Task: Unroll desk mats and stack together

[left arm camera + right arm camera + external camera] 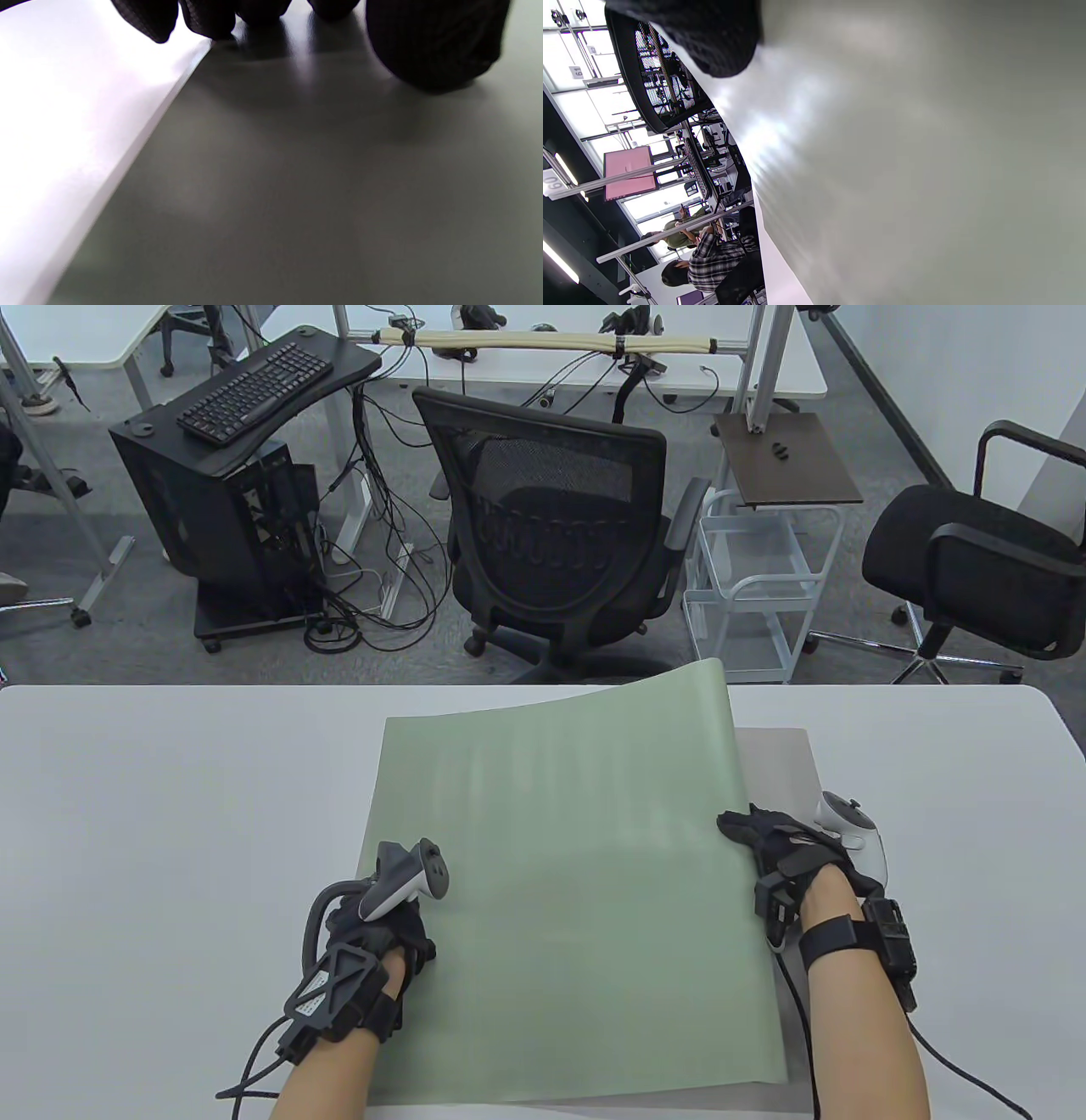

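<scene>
A pale green desk mat [568,891] lies unrolled on top of a grey mat [776,755], whose right and near edges peek out from under it. The green mat's far right corner curls up off the table. My left hand [386,929] rests on the green mat's left edge, and its fingertips [212,21] touch the mat there. My right hand [776,848] holds the green mat's right edge. In the right wrist view the green mat [925,169] fills the frame beside one gloved finger [712,38].
The white table [170,831] spreads left and right of the mats. Behind its far edge stand a black mesh office chair [551,543], a white wire cart [755,594] and another black chair [984,551].
</scene>
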